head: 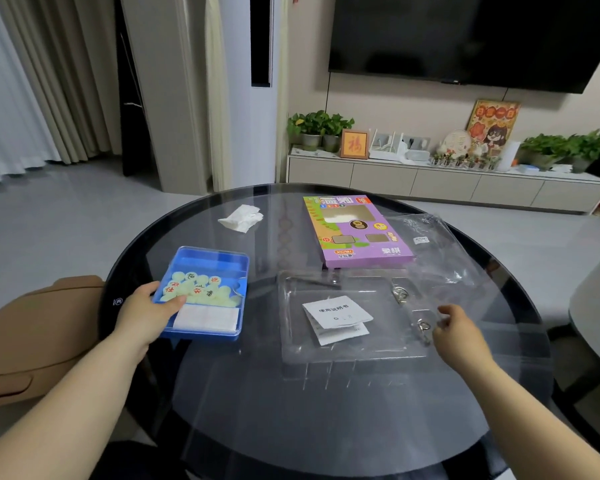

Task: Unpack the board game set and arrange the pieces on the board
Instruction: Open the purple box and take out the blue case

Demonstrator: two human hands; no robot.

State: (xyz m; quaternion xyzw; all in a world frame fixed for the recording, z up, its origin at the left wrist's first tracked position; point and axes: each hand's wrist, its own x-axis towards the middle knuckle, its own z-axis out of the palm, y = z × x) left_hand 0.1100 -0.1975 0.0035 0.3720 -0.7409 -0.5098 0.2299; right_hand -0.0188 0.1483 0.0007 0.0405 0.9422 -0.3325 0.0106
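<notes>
A blue plastic case (208, 261) sits left of centre on the round glass table (326, 427). It contains several pale round game pieces (198, 289) with red and black characters and a folded white sheet (207, 318). My left hand (148, 315) grips the case's near left edge, thumb over the rim. A clear plastic tray (347, 351) lies in the middle with a folded instruction leaflet (336, 318) on it. My right hand (456, 332) hovers at the tray's right edge beside small metal rings (423, 326), fingers loosely curled and holding nothing. The purple game box (357, 232) lies behind.
A crumpled white tissue (241, 218) lies at the back left of the table. A clear plastic bag (426, 237) lies right of the purple box. A brown chair (32, 337) stands at the left. A TV cabinet with plants runs along the far wall.
</notes>
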